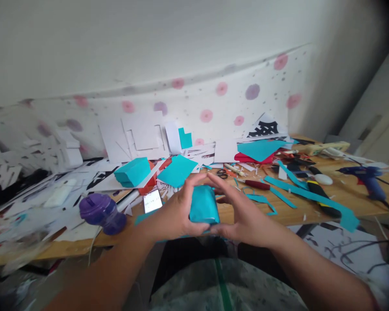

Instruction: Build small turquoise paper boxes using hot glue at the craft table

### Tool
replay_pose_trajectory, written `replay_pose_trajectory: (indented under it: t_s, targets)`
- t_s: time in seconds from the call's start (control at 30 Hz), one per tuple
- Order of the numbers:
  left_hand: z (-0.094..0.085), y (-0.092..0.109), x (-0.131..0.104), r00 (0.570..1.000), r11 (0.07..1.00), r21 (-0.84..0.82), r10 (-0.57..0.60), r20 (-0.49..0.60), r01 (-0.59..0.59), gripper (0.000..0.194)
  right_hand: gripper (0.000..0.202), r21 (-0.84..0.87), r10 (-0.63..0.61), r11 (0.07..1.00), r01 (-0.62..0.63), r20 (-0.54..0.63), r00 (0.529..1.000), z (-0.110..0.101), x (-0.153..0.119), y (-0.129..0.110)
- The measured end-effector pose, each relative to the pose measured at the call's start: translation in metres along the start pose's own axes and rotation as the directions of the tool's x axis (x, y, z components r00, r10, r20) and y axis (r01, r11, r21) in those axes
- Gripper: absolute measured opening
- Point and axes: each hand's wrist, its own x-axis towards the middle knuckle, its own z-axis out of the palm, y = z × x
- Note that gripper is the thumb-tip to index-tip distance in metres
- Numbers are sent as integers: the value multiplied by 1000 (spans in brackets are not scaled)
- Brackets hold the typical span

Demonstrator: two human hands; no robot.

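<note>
Both hands are gripping one teal paper-covered box (203, 205), holding it just above the near edge of the worktop (288, 211), in front of the person's lap. Left hand (178, 216) is cupping the box's left side, fingers (189, 183) curling over the top edge. Right hand (243, 211) is clamping the right side, fingers (218, 181) arching over the top, tips nearly meeting the left ones. So fingers on both hands are closed around the box, not spread.

Looks like the wrapping or pressing step: paper is being smoothed down onto the box faces. Judging by the grip, the next move is calling for even pressure along the edges so the paper is not creasing or lifting.

Around it: a second teal box (132, 171) is sitting further back on the left, a purple bottle (102, 212) is lying near it, and a phone (152, 201) is just beside the left hand. Teal strips (311, 194) and a blue glue gun (368, 179) are lying well off to the right.
</note>
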Motion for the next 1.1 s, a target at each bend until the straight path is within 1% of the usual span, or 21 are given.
replay_pose_trajectory:
  t_s: [0.07,0.13,0.23,0.3,0.37,0.4,0.43,0.47,0.5,0.53,0.57,0.6,0.63,0.67,0.7,0.77,0.87,0.9,0.93,1.0,1.1]
  targets:
    - [-6,4,13,996,999,28,44,82,-46,109,99,33,5,999,-4,-35,999,2,1,4]
    - [-9,6,26,991,998,28,46,126,-50,112,97,96,14,995,0,-144,990,9,0,11]
    - [-9,7,38,994,1000,18,20,110,-22,118,92,221,49,975,16,-286,957,22,-5,26]
    - [-3,7,35,1000,1000,28,-5,20,5,119,90,283,96,959,8,-354,930,26,-8,38]
    - [10,4,21,982,1000,19,-10,-190,14,108,88,315,137,949,4,-423,896,24,-12,49]
    - [20,2,11,936,1000,-19,-7,-351,0,95,86,324,144,946,17,-465,874,22,-14,54]
    - [32,-3,0,845,994,-100,-20,-535,-40,75,84,326,139,944,40,-505,852,19,-16,59]
    - [46,-7,-9,717,976,-212,-118,-687,-43,46,82,315,117,946,72,-541,833,16,-18,64]
    - [60,-13,-16,591,936,-352,-281,-756,-7,20,81,291,85,951,106,-575,814,15,-19,68]
    - [73,-18,-20,527,849,-528,-463,-713,31,19,79,255,48,957,136,-605,795,15,-20,72]
    - [85,-22,-21,521,692,-719,-637,-568,63,26,78,213,15,965,154,-629,777,17,-21,76]
    - [93,-26,-18,513,484,-872,-767,-386,68,30,77,174,-11,971,162,-649,761,21,-22,80]
    - [98,-28,-13,547,301,-952,-807,-222,58,37,76,140,-31,976,166,-667,745,28,-23,83]
    - [100,-30,-5,597,183,-982,-792,-123,40,44,76,115,-41,980,164,-687,726,36,-24,88]
    - [98,-32,3,623,126,-992,-777,-96,5,48,75,93,-48,983,159,-704,708,45,-26,92]
    - [88,-36,17,620,133,-989,-772,-142,-61,48,75,44,-56,992,122,-702,710,63,-33,102]
    - [68,-51,28,537,236,-968,-808,-241,-79,49,86,-73,-78,996,44,-575,815,76,-46,116]
    - [62,-58,29,530,261,-964,-810,-251,-57,51,92,-90,-76,995,34,-516,853,75,-49,119]
    - [57,-65,29,544,281,-959,-801,-249,-24,53,96,-77,-56,997,23,-467,883,71,-51,121]
    - [51,-77,27,619,318,-946,-756,-213,63,55,91,36,53,998,-42,-412,910,58,-47,122]
    - [51,-87,27,759,365,-914,-642,-109,178,59,70,277,303,936,-218,-317,899,36,-28,119]
